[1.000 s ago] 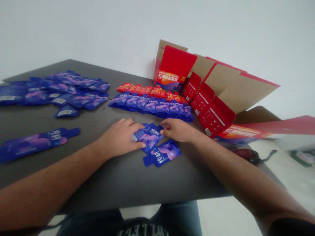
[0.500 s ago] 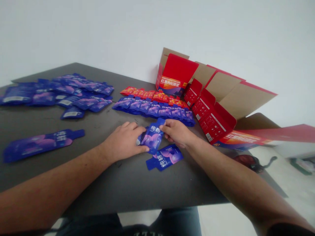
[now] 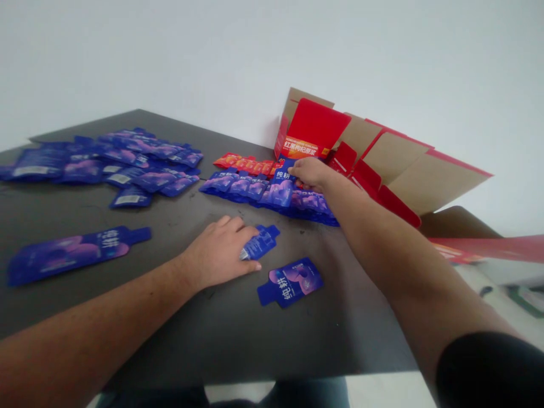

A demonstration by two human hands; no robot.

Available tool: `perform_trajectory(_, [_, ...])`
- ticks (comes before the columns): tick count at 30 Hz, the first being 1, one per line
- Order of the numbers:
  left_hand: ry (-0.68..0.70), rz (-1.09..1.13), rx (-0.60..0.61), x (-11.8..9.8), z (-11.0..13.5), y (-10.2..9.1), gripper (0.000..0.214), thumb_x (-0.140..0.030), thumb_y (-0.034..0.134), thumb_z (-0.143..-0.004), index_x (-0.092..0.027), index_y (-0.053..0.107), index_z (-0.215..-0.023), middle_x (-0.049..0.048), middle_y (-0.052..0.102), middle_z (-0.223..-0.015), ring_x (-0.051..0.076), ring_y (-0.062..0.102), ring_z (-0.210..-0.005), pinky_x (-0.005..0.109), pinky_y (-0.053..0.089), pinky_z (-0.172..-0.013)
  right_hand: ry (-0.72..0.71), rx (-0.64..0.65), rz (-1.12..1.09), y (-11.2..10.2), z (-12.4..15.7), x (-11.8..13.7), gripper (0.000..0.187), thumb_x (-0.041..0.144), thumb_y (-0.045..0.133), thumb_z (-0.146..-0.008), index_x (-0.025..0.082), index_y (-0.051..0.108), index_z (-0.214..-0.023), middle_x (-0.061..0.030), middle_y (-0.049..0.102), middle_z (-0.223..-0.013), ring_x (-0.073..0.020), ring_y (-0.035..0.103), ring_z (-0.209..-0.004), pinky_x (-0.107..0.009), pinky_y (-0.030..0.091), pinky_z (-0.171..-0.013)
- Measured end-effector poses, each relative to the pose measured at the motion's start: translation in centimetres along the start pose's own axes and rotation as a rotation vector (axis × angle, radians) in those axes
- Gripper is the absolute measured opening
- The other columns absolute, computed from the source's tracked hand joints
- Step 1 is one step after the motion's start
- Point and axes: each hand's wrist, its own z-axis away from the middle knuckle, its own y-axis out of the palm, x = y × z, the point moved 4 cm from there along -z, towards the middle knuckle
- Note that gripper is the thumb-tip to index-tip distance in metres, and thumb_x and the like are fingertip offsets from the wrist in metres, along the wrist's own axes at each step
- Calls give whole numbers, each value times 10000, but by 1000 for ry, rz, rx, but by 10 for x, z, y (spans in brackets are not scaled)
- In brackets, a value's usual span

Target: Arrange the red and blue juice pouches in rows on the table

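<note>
A person's right hand [image 3: 312, 173], fingers closed on the top of a blue pouch [image 3: 280, 190], holds it against a row of pouches [image 3: 238, 187] on a dark table [image 3: 238, 334]. The left hand [image 3: 216, 252] lies with fingers curled over a second pouch [image 3: 259, 243], any grip unclear. A third pouch [image 3: 291, 281] lies nearby, below a red carton [image 3: 318, 127].

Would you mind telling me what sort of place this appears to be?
It looks like a plain packing room or small workroom, though I can't be sure: blue sachets are laid in rows on a dark table, beside opened red cartons, against a bare white wall.
</note>
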Motion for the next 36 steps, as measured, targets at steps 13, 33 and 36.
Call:
perform_trajectory(13, [13, 11, -29, 0, 1, -1, 675, -629, 802, -869, -245, 717, -1417, 151, 700, -1247, 385, 633, -1149, 541, 528, -1001, 6, -2, 225, 20, -36, -21, 231, 340, 713, -1047, 140, 816, -992, -34, 684, -644, -145, 573, -527, -266, 476, -599])
perform_trajectory(33, [-331, 645, -166, 18, -11, -7, 399, -224, 673, -820, -232, 714, -1217, 41, 781, -1190, 253, 739, -1085, 380, 588, -985, -240, 385, 40, 65, 122, -12, 183, 235, 668, -1033, 170, 759, -1177, 0, 779, -860, -107, 659, -561, -227, 505, -580])
perform_trajectory(36, [-404, 639, -234, 23, -8, -11, 386, -256, 677, -847, -228, 698, -1231, 27, 775, -1110, 230, 729, -925, 358, 597, -849, -198, 368, 22, 73, 130, -13, 265, 248, 677, -1044, 158, 730, -1289, -7, 779, -848, -115, 661, -581, -230, 506, -593])
